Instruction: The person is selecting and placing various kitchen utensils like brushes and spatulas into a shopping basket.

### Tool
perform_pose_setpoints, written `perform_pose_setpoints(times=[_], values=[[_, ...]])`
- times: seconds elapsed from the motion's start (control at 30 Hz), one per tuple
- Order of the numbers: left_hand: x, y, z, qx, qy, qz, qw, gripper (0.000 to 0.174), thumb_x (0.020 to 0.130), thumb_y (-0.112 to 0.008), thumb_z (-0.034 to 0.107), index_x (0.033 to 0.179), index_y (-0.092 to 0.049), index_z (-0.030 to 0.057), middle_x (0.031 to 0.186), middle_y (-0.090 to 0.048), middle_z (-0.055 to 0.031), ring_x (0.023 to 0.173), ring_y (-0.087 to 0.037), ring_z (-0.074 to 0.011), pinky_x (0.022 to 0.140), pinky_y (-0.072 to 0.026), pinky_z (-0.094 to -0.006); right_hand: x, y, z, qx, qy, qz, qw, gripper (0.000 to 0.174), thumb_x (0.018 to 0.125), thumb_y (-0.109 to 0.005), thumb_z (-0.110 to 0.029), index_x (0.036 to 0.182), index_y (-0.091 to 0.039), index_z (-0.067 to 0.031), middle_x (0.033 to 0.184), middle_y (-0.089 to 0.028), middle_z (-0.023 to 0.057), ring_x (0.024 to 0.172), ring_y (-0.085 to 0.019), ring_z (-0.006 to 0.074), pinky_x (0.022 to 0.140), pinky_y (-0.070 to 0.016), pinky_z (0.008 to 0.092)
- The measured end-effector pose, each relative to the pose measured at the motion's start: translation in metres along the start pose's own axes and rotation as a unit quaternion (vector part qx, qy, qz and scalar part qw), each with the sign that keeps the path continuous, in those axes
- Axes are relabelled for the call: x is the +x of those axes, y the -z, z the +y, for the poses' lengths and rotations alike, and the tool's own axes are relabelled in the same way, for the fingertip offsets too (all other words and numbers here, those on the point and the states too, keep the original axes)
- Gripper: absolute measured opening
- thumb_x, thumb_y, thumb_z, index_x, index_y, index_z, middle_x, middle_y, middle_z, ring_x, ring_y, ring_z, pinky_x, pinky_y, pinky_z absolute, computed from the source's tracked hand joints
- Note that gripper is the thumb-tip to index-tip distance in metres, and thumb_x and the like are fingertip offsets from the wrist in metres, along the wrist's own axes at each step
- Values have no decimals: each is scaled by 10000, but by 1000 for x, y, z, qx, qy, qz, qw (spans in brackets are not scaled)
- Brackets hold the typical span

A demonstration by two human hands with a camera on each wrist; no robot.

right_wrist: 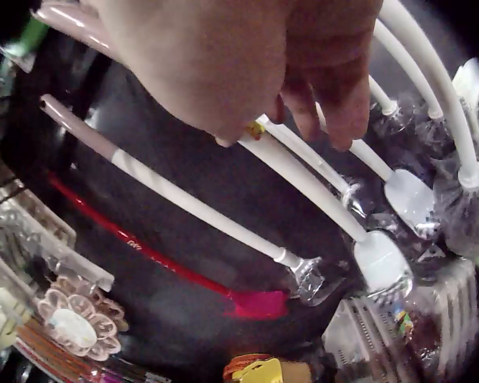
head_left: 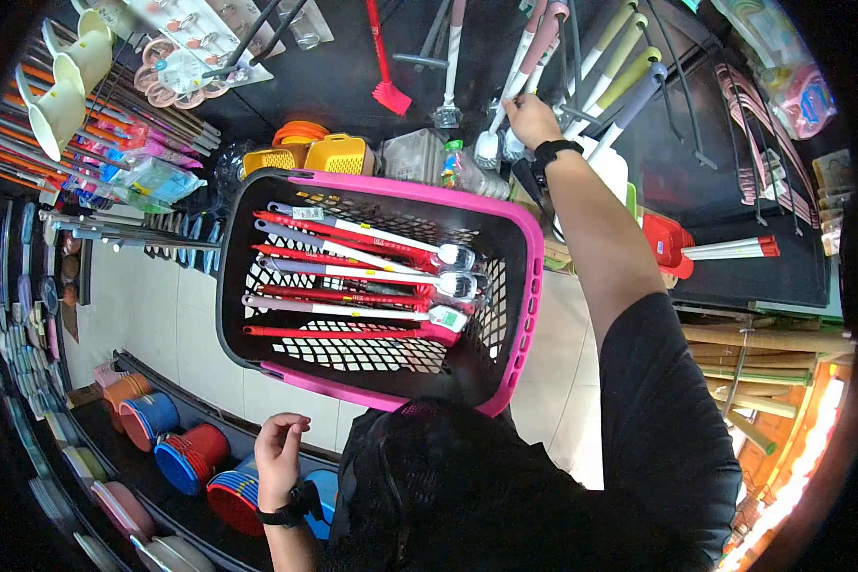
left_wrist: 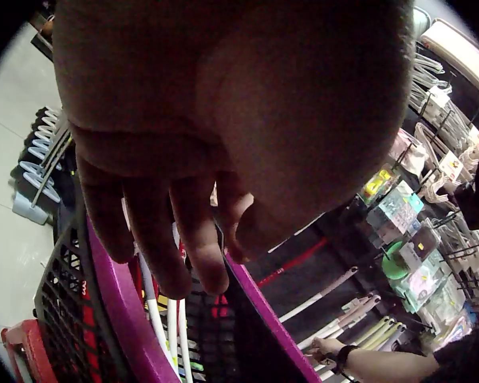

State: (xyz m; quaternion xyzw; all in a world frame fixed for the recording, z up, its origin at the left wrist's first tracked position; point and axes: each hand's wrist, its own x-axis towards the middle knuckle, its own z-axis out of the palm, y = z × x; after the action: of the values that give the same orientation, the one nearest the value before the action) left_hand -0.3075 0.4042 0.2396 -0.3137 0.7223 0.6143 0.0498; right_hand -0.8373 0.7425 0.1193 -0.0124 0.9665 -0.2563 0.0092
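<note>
At the dark display wall, the right hand (head_left: 532, 124) has its thumb and fingers around the white handle of a pink-and-white brush (head_left: 499, 116). The right wrist view shows that hand (right_wrist: 247, 64) at the upper part of the white handle (right_wrist: 303, 177), its white head (right_wrist: 383, 259) hanging below. A black basket with a pink rim (head_left: 400, 191) holds several red and white long-handled brushes (head_left: 362, 271), lying side by side. The left hand (head_left: 278, 458) hangs beside the basket's near side, fingers loosely bent and holding nothing; in the left wrist view its fingers (left_wrist: 195, 231) appear in front of the basket.
More long-handled brushes (head_left: 629, 105) hang to the right of the right hand. Yellow baskets (head_left: 338, 155) and clear containers (head_left: 413, 155) stand behind the pink-rimmed basket. Buckets (head_left: 193, 456) line a low shelf at lower left. A red dustpan (head_left: 665, 243) is at right.
</note>
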Motion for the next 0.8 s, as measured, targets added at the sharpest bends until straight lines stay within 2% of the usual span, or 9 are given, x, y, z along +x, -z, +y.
perform_pose_setpoints(times=[0.03,0.13,0.33,0.4,0.5,0.6,0.67,0.77,0.8], values=[[2,1,2,12,-10,-11,1000,81,948,-539,1,1019,-575,-14,976,-643,-89,918,-605,-163,856,-480,-295,-11,7,-6,7,-42,-32,999,523,898,-591,-415,1173,-595,30,1079,-656,251,1051,-621,380,900,-474,419],[11,5,9,23,-27,-28,999,79,959,-530,15,1020,-569,-16,971,-632,-87,912,-594,-164,854,-474,-296,-67,14,-8,106,-12,4,994,539,882,-618,-408,1188,-571,32,1053,-667,228,993,-650,359,877,-498,401],[49,19,10,68,-84,-81,991,112,956,-549,31,1057,-567,-15,1001,-636,-79,968,-606,-164,893,-470,-298,-222,26,0,363,-6,27,931,279,929,-631,-155,1146,-579,10,995,-682,95,926,-642,144,814,-504,272],[74,17,13,22,-116,-111,987,146,952,-551,26,1095,-562,-5,1080,-638,-81,998,-612,-164,893,-477,-297,-275,36,3,365,3,25,931,251,936,-612,-119,1154,-566,-3,1014,-663,74,926,-631,132,818,-500,269],[129,12,9,-42,-47,-157,986,234,969,-504,90,1190,-541,22,1201,-629,-95,1061,-614,-180,857,-488,-285,-340,53,-1,398,-69,24,915,257,944,-587,-97,1187,-550,-21,1054,-643,60,866,-635,132,775,-499,256],[182,-9,12,-108,97,-172,974,472,931,-581,256,1315,-431,25,1220,-594,-85,1120,-586,-220,923,-459,-383,-377,69,1,369,-109,55,922,259,946,-577,-84,1194,-544,-20,1050,-645,59,832,-635,127,740,-494,247],[214,-25,4,-79,121,-135,980,455,936,-539,234,1318,-412,22,1289,-519,-133,1101,-585,-261,919,-455,-368,-394,82,-2,348,-104,73,929,260,946,-573,-75,1198,-540,-22,1058,-646,59,822,-633,121,718,-490,245],[279,-37,-35,-100,159,-164,968,442,941,-516,249,1330,-405,69,1301,-500,-135,1091,-584,-272,890,-468,-392,-417,98,-8,343,-129,116,923,278,944,-571,-70,1216,-530,-28,1080,-645,62,838,-638,128,735,-496,248],[281,-44,-34,-124,179,-101,971,384,939,-519,279,1264,-472,79,1233,-540,-106,1028,-599,-249,836,-483,-392,-424,101,-10,342,-130,121,923,278,944,-571,-70,1216,-530,-28,1080,-645,62,838,-638,128,735,-496,248]])
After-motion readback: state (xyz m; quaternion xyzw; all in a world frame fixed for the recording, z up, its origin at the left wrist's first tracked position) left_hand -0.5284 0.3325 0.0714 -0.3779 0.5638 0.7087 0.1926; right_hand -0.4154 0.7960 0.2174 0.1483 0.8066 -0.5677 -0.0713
